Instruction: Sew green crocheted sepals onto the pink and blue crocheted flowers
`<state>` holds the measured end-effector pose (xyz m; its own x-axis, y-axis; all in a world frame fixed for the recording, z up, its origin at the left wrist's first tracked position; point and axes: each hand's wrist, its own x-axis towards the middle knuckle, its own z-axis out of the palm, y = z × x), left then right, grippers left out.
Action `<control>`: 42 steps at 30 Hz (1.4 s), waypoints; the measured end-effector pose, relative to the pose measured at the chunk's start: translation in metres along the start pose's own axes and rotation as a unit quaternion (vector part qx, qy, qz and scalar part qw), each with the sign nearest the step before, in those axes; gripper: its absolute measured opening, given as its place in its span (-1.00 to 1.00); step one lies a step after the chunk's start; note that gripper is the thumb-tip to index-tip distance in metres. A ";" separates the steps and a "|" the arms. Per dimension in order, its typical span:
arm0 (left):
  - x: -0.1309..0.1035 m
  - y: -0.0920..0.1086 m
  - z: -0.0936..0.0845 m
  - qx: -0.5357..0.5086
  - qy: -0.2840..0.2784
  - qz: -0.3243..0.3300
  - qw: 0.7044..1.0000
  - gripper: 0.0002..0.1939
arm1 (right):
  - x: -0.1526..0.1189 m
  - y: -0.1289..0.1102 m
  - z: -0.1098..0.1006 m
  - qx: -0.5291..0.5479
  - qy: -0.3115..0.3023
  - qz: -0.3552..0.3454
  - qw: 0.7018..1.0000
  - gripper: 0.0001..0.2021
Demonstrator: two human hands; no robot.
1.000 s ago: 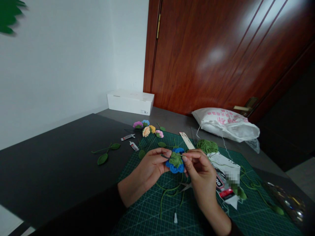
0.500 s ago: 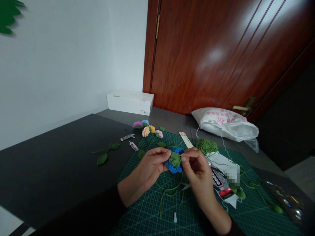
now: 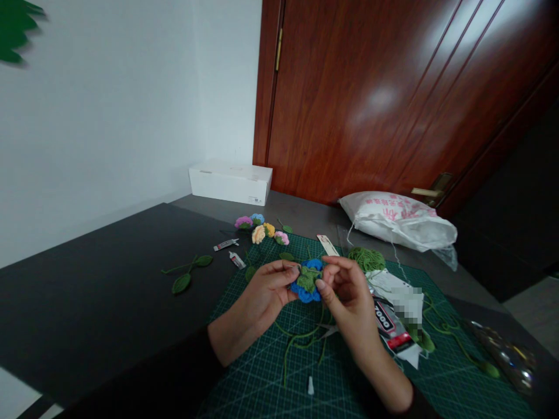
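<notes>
A blue crochet flower (image 3: 309, 295) is held above the cutting mat, its green backing (image 3: 308, 280) facing me. My left hand (image 3: 268, 288) pinches its left side between thumb and fingers. At the right edge, the thumb and bent fingers of my right hand (image 3: 347, 294) close on the petals, with the index finger lifted a little. A thin pale line, perhaps a needle, crosses the upper part of the green backing. Green yarn strands (image 3: 301, 336) lie below the flower beside partly hidden scissors (image 3: 328, 330).
The green cutting mat (image 3: 253, 372) carries a yarn bundle (image 3: 367, 259), a glue package (image 3: 391, 326) and a small white cap (image 3: 310, 385). Farther back are several crochet flowers (image 3: 258, 234), glue tubes (image 3: 237, 259), leaves (image 3: 181, 283), a white box (image 3: 229, 183) and a stuffed bag (image 3: 397, 218).
My right hand's fingers have loosened from their tight pinch near the backing and spread slightly at the flower's edge. The flower has shifted slightly; my left hand still holds it.
</notes>
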<state>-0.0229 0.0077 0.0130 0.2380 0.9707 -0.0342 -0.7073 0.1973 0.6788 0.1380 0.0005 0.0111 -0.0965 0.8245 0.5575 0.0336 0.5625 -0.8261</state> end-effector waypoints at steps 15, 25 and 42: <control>-0.004 0.006 0.005 0.089 -0.034 0.094 0.991 -0.85 | 0.000 -0.008 -0.002 -0.014 0.010 -0.019 1.000 -0.90; -0.006 0.009 0.008 0.157 -0.025 0.211 0.964 -0.91 | -0.001 -0.015 -0.001 0.015 0.017 -0.024 0.999 -0.94; -0.012 0.014 0.008 0.310 -0.033 0.321 0.894 -0.86 | 0.000 -0.019 0.007 0.156 0.013 0.164 0.974 -0.72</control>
<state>-0.0307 -0.0019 0.0289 -0.0313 0.8424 0.5379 -0.2121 -0.5315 0.8201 0.1309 -0.0107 0.0263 -0.1054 0.9605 0.2576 -0.2459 0.2258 -0.9426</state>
